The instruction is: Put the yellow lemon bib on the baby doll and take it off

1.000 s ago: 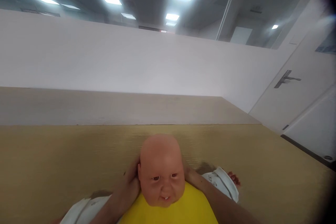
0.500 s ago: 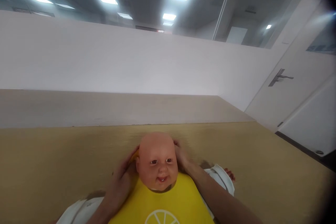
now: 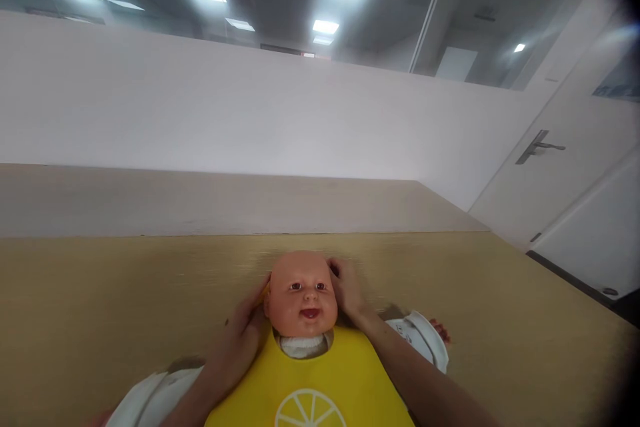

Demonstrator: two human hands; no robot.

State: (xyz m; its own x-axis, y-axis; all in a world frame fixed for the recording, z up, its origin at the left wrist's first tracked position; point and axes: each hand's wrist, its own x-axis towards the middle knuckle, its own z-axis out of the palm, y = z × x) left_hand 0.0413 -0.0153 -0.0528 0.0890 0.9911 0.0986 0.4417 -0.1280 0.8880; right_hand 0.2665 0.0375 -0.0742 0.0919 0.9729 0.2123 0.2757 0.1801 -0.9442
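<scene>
The person's left hand (image 3: 240, 328) and right hand (image 3: 347, 288) held the baby doll's head (image 3: 301, 293) in a light, cupped grip, sensibly even on both sides, just above the yellow bib (image 3: 310, 387).

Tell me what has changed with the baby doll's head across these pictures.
The baby doll's head has tipped back, its chin lifting off the yellow bib to bare white cloth at the neck. The left hand and right hand still cup its sides; neither let go. The doll's body still lies on the tabletop.
</scene>
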